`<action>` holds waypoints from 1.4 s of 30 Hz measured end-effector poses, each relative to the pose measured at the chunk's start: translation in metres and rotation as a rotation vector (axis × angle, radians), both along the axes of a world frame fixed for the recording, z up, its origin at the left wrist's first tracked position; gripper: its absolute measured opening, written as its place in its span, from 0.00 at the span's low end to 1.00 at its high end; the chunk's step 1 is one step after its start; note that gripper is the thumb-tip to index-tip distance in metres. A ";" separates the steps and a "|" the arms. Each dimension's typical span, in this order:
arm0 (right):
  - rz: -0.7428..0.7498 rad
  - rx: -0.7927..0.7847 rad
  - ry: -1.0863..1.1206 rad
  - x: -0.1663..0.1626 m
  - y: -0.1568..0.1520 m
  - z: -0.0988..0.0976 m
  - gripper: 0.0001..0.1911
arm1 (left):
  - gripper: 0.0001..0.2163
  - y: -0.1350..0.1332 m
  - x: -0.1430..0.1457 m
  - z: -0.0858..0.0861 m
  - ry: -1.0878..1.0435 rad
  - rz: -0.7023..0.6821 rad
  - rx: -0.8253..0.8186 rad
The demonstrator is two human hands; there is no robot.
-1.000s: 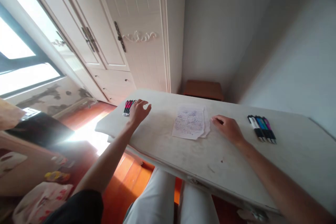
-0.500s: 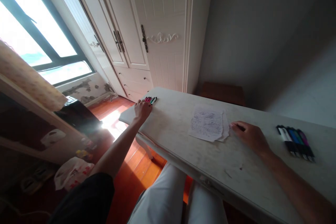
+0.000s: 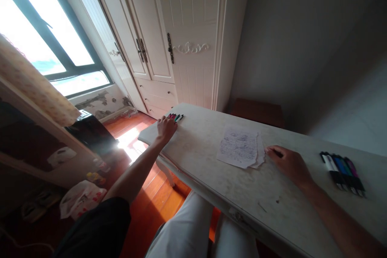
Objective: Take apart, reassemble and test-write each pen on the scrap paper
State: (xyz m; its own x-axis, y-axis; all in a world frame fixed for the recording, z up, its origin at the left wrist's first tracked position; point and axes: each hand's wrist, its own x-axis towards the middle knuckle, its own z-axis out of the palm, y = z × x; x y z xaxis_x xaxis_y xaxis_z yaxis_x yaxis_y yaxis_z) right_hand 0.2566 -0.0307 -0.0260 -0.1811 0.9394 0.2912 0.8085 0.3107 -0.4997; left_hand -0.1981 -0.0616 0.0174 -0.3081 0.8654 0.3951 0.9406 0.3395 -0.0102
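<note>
At the far left end of the table, my left hand (image 3: 167, 127) is closed with its fingers curled over the near ends of several pens (image 3: 179, 118). Red, green and white barrels stick out past the fingers. Sheets of paper (image 3: 238, 147), the top one covered in dense dark scribble, lie mid-table. My right hand (image 3: 288, 163) rests on its side by their right edge, fingers curled in and fingertips at or very close to the paper. Anything inside that hand is hidden. Further right, more pens (image 3: 343, 172) in white, blue, green and purple lie side by side.
The pale table (image 3: 205, 165) runs across in front of my legs. Small dark bits lie near its front edge. Behind it stand a white wardrobe (image 3: 193, 76) and a low brown piece of furniture (image 3: 256, 112). A plastic bag (image 3: 81, 199) sits on the floor at left.
The view has shifted slightly, so everything appears a little lower. Both hands keep nearly the same places, and the paper and pens show no clear movement.
</note>
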 end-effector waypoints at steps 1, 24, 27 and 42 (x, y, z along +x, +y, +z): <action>0.001 0.002 -0.002 0.000 0.000 0.000 0.19 | 0.12 -0.001 0.001 0.000 0.008 -0.006 0.019; -0.002 -0.026 0.060 -0.012 -0.009 0.013 0.15 | 0.06 0.051 0.204 -0.005 -1.055 -0.920 0.256; 0.012 -0.021 0.092 -0.012 -0.008 0.014 0.13 | 0.12 0.055 0.212 -0.003 -1.335 -0.862 0.152; 0.042 -0.013 0.524 -0.025 -0.012 0.031 0.18 | 0.16 0.057 0.205 0.004 -1.721 -0.954 0.175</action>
